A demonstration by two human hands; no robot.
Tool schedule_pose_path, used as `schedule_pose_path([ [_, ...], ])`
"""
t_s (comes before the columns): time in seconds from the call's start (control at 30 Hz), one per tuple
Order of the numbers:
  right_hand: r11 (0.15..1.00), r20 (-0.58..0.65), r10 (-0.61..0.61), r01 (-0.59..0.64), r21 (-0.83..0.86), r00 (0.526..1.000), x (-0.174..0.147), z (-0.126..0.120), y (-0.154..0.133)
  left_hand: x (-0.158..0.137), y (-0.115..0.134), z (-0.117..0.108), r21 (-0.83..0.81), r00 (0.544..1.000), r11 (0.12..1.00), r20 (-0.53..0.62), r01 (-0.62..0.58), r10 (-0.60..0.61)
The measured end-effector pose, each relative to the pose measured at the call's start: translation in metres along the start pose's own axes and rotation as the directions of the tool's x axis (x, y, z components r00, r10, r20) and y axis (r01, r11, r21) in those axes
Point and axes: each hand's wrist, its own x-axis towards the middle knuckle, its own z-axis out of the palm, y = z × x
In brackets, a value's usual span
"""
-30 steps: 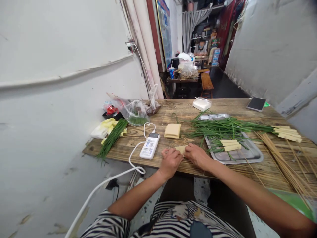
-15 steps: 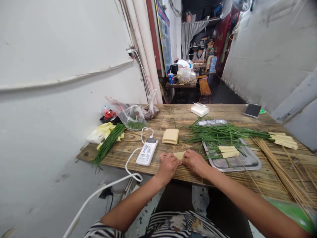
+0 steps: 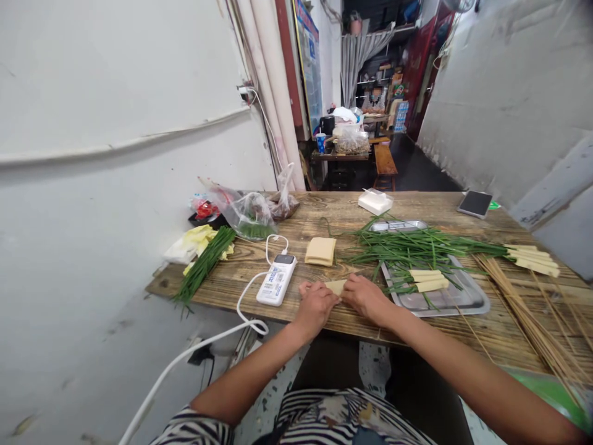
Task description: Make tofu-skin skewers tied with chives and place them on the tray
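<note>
At the table's front edge, my left hand point(image 3: 317, 307) and my right hand point(image 3: 365, 299) close on the two ends of a pale tofu sheet point(image 3: 335, 287). Fingers cover much of the sheet, so what lies inside it cannot be seen. Just beyond it sits a stack of square tofu sheets point(image 3: 320, 251). To the right, tofu rolls point(image 3: 430, 283) with green chives poking out rest on a metal tray point(image 3: 467, 303). A heap of long chives point(image 3: 417, 246) lies across the tray's back part.
A white power bank point(image 3: 277, 281) with a cable lies left of my hands. Farther left are a chive bundle point(image 3: 206, 266) and plastic bags point(image 3: 254, 216). Bamboo skewers point(image 3: 523, 309), more rolls point(image 3: 532, 259) and a phone point(image 3: 475, 204) are at right. A person sits far back.
The view has tilted and shifted slightly. Both hands stay on the tofu sheet in nearly the same place, with only small finger movement.
</note>
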Motion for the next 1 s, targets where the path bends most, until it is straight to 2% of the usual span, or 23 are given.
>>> schedule_pose_path([
  [0.27,0.966,-0.001,0.032,-0.031,0.258,0.999,0.007,0.001,0.008,0.014,-0.009,-0.012,-0.062,0.991,0.998,0.134,0.028,-0.02],
  [0.4,0.91,0.062,0.094,-0.111,0.4,0.994,0.008,-0.002,0.005,0.019,-0.014,-0.019,-0.119,0.97,0.993,0.242,0.019,0.01],
  [0.5,0.866,0.063,0.159,-0.17,0.471,0.985,0.007,-0.003,0.002,0.021,-0.018,-0.022,-0.148,0.961,0.988,0.276,0.037,0.005],
  [0.63,0.861,0.016,0.221,-0.203,0.465,0.975,0.003,-0.002,-0.002,0.02,-0.021,-0.02,-0.178,0.965,0.983,0.262,0.048,0.001],
  [0.8,0.916,0.002,0.126,-0.117,0.384,0.992,0.002,-0.002,-0.003,0.011,-0.022,-0.015,-0.166,0.985,0.986,0.172,0.021,0.008],
  [1.0,0.929,-0.002,0.084,-0.078,0.362,0.996,0.002,-0.001,-0.001,-0.001,-0.014,-0.01,0.002,0.996,0.998,0.06,-0.068,0.068],
])
